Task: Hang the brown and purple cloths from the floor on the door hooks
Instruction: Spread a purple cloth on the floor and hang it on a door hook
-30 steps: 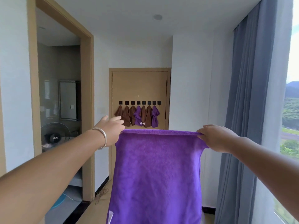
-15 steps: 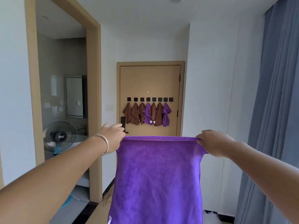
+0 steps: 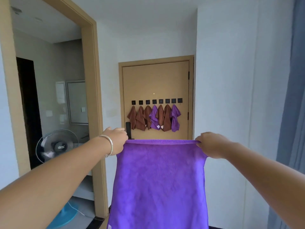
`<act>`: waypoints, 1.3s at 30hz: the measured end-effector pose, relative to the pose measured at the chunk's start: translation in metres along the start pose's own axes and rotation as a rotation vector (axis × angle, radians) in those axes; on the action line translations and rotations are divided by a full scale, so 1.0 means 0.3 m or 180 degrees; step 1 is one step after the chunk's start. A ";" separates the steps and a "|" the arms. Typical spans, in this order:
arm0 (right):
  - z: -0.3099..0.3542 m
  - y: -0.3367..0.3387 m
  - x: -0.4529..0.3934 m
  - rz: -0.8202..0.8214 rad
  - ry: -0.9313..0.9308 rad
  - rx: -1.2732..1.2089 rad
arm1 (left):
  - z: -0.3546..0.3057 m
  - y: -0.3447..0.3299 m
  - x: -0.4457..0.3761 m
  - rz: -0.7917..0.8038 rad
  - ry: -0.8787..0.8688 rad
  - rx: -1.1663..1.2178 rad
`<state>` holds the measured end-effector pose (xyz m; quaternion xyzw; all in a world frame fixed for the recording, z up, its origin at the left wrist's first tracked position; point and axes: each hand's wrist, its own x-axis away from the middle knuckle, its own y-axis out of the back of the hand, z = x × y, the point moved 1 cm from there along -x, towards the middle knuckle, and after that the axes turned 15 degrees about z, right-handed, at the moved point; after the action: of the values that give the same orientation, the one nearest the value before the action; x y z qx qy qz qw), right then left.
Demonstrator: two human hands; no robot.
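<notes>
Nearer the door [image 3: 156, 83] now, both hands grip the purple cloth [image 3: 160, 184] stretched between them: left hand [image 3: 116, 141], right hand [image 3: 210, 144].

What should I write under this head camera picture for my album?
Both hands, left hand and right hand, hold a purple cloth spread before a door of hanging cloths.

Both arms outstretched forward, left hand [image 3: 117, 140] and right hand [image 3: 210, 145] level and apart, each pinching a top corner of the purple cloth [image 3: 158, 184].
</notes>
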<state>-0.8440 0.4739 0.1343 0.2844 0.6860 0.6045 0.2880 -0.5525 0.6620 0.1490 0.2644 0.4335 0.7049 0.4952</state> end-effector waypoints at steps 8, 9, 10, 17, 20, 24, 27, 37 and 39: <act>-0.232 -0.012 -0.319 -0.0053 0.0049 -0.0084 | -0.097 0.076 -0.356 0.0064 0.0109 -0.0061; -0.253 -0.018 -0.354 -0.0040 0.0059 -0.0069 | -0.109 0.076 -0.395 0.0084 0.0121 -0.0080; -0.271 -0.023 -0.384 -0.0035 0.0063 -0.0064 | -0.121 0.077 -0.427 0.0100 0.0126 -0.0114; -0.352 -0.043 -0.595 -0.0016 0.0092 -0.0111 | -0.138 0.050 -0.640 0.0104 0.0123 -0.0022; -0.363 -0.057 -0.694 -0.0020 0.0078 -0.0135 | -0.125 0.034 -0.731 0.0076 0.0106 -0.0010; -0.353 -0.079 -0.851 0.0036 0.0042 -0.0170 | -0.077 -0.004 -0.879 0.0102 0.0121 -0.0035; -0.338 -0.083 -0.994 0.0036 -0.0013 -0.0166 | -0.021 -0.049 -1.014 0.0101 0.0131 -0.0042; -0.261 -0.041 -1.524 -0.0028 -0.0123 -0.0293 | 0.224 -0.201 -1.541 -0.0175 0.0024 0.0037; -0.254 -0.049 -1.614 -0.0022 -0.0147 -0.0332 | 0.253 -0.227 -1.630 -0.0265 -0.0025 0.0024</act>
<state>-0.5754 0.0640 0.1524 0.2805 0.6477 0.6318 0.3203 -0.2789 0.2440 0.1538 0.2509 0.4449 0.6810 0.5248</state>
